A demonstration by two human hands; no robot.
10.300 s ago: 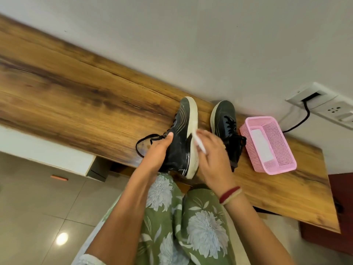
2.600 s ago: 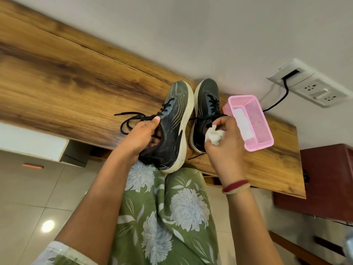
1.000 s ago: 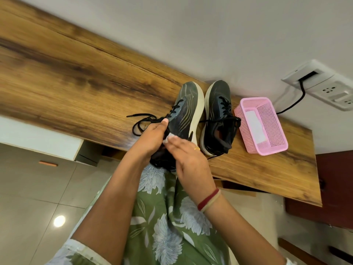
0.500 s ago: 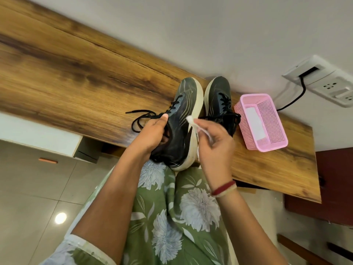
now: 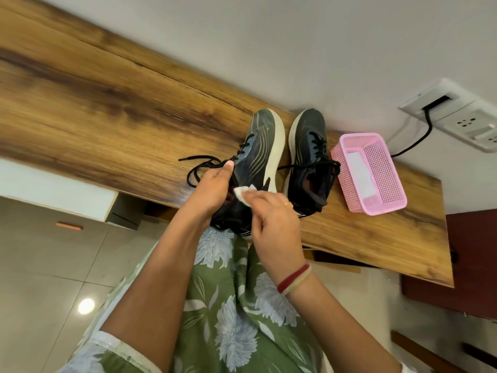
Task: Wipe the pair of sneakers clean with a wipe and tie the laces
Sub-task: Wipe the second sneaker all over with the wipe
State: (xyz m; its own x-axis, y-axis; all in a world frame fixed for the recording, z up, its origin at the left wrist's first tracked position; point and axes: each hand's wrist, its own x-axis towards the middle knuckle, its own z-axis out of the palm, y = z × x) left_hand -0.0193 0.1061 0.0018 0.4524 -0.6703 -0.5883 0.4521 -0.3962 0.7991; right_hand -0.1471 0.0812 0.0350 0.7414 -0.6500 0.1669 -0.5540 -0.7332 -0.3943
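Two dark sneakers with white soles stand on the wooden table (image 5: 94, 109). My left hand (image 5: 212, 189) grips the left sneaker (image 5: 262, 154) at its collar, heel end over the table's front edge. Its black laces (image 5: 199, 165) lie loose to the left. My right hand (image 5: 271, 219) pinches a small white wipe (image 5: 243, 192) and presses it on that sneaker's heel side. The right sneaker (image 5: 309, 162) stands beside it, laces untied, untouched.
A pink plastic basket (image 5: 376, 181) with a white sheet inside sits right of the sneakers. A wall socket strip (image 5: 462, 114) with a black cable is behind it. A dark red cabinet (image 5: 470, 265) stands at the right. My lap is below the table edge.
My right hand has come down from the sole's edge to the heel side with the wipe, closer to my left hand. The left hand keeps its hold on the sneaker.
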